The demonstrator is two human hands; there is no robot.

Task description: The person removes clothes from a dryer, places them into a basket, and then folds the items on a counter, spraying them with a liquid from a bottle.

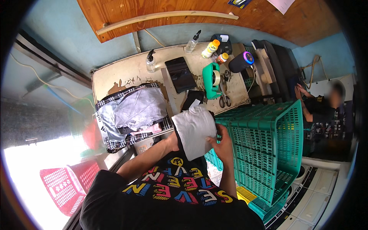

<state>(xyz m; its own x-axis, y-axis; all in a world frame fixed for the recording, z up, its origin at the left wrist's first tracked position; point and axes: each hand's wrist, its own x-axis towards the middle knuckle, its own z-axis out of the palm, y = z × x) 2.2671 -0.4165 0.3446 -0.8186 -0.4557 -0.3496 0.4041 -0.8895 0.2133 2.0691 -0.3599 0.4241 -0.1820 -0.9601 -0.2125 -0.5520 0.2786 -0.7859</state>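
Observation:
A folded light-grey cloth (197, 132), with dark fabric under its edges, is held in front of my chest. My left hand (173, 142) supports it from the left and below, its fingers hidden underneath. My right hand (223, 142) grips the right edge, thumb on top and fingers partly behind. Left of the cloth, on the table (132, 66), lies a stack of folded clothes. A shiny grey garment (143, 106) with a white waistband tops it, over black-and-white plaid fabric (136, 141) and a bit of pink.
Just beyond the cloth lie a tablet (180, 74), a green tape dispenser (211, 82) and scissors (225, 99). Spray bottles (151, 63), a yellow-white bottle (210, 49) and a lit speaker (241, 61) stand farther back. Green plastic baskets (256, 143) crowd the right; another person (319, 100) is beyond.

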